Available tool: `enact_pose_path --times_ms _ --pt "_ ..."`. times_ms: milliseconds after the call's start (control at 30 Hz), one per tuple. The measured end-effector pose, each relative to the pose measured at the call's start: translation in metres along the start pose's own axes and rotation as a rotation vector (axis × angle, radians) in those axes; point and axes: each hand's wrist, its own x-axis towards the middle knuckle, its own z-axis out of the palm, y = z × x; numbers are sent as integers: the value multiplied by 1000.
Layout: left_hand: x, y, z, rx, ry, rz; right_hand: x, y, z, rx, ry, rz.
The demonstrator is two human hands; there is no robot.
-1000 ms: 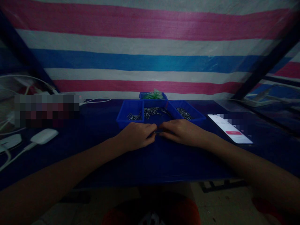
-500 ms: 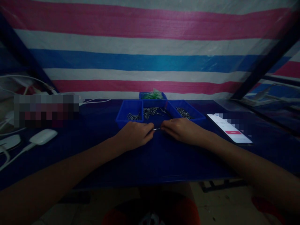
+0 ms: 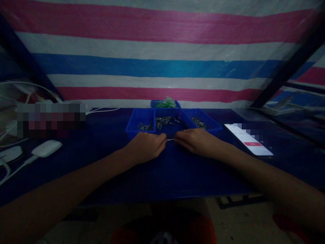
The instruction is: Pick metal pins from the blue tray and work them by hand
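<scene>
My left hand (image 3: 149,145) and my right hand (image 3: 194,140) face each other over the blue table (image 3: 167,173). Between their fingertips runs a thin metal piece (image 3: 170,139), pinched at its left end by my left hand and at its right end by my right. Just beyond stand a left blue bin (image 3: 130,123) with small bent metal pieces (image 3: 145,127), a middle one with metal pieces (image 3: 164,121), and a right blue bin (image 3: 214,125) with more metal pieces (image 3: 198,122). The fingers hide the ends of the held piece.
Behind the bins sits a blue box with green plastic packets (image 3: 165,103). A lit phone (image 3: 248,139) lies to the right. At the left are a white charger (image 3: 47,148), cables and a blurred-out object (image 3: 52,117). A striped sheet (image 3: 162,67) hangs behind the table.
Both hands stay almost in place. The metal piece between the fingertips looks slightly turned, lying more level than before.
</scene>
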Motion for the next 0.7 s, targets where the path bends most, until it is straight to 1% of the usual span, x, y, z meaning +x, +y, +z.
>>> enact_pose_path --times_ms 433,567,700 --pt "0 -1 0 -32 5 5 0 1 -1 15 -18 18" --pt "0 -1 -1 -55 13 53 -1 2 0 26 -16 8" --pt "0 -1 -1 -42 -5 90 -2 3 0 26 -9 2"
